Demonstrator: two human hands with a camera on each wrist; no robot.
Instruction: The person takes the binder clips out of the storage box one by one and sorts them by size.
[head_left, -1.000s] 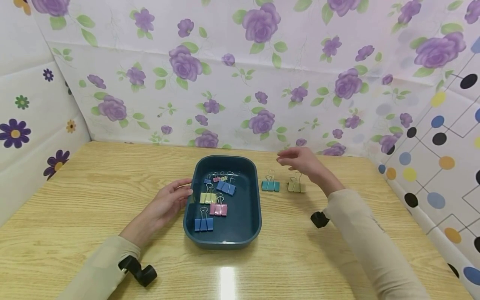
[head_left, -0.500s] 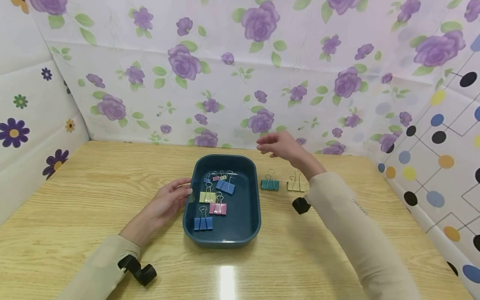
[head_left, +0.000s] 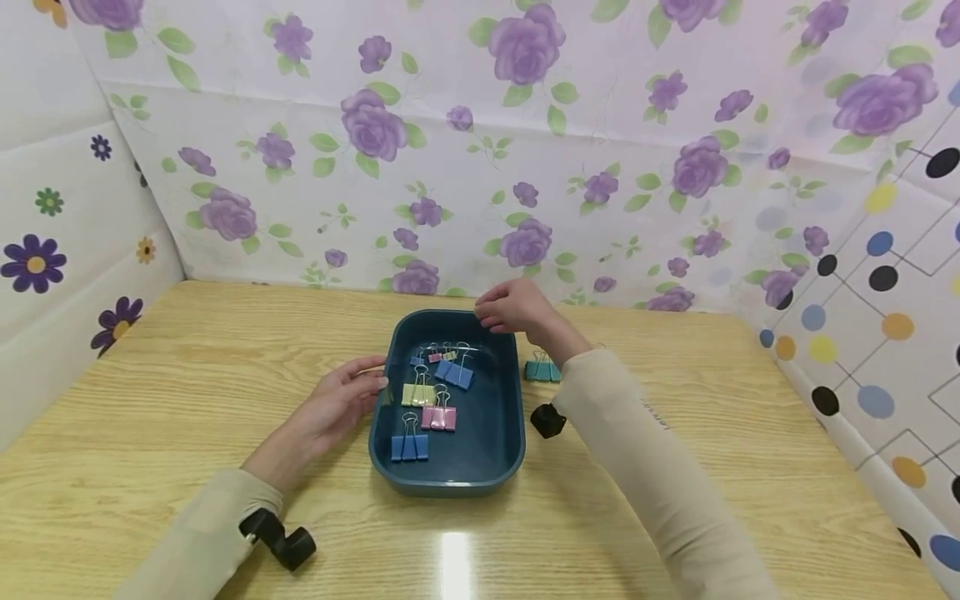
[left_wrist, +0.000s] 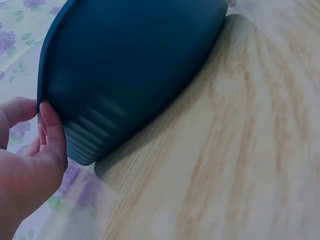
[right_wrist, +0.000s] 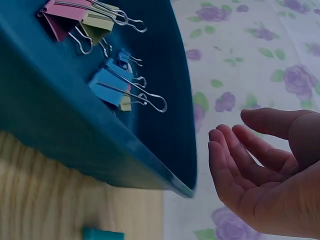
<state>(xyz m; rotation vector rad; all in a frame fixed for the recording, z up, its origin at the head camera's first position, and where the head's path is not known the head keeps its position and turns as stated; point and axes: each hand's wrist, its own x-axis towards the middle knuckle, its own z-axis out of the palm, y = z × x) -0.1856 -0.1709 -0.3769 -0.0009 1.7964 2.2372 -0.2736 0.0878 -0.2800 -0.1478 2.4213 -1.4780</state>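
Right wrist view shows the right hand (right_wrist: 270, 192) with its fingers loosely curled and its thumb apart from them, nothing held between; the fingertips stop just short of the dark teal tray (head_left: 480, 446). From the head view, this hand hangs by the tray's upper right corner, near the middle of the frame. The left hand (left_wrist: 32, 172) pinches the tray's rim at its left side, thumb against fingers, as the left wrist view gives it close up. The tray itself sits on the tabletop (head_left: 225, 375) at the centre of the head view and carries seven binder clips, all toward its left and upper part. A large blue clip (head_left: 409, 448) lies at lower left, a pink clip (head_left: 438, 419) above and right of it, and a yellow clip (head_left: 417, 396) just above the pink one. Higher up a tilted blue clip (head_left: 453, 375) lies near three tiny ones: a small blue clip (head_left: 417, 361), a small pink clip (head_left: 435, 358) and a small yellow clip (head_left: 449, 356). Outside, just beside the tray's right wall, a teal clip (head_left: 542, 371) rests on the tabletop, partly covered by the beige right sleeve (head_left: 652, 467). Each wrist bears a black mount (head_left: 277, 540). A cloth printed with purple roses (head_left: 457, 183) fills the upper part of the frame, with a dotted cloth (head_left: 885, 333) along the right edge.
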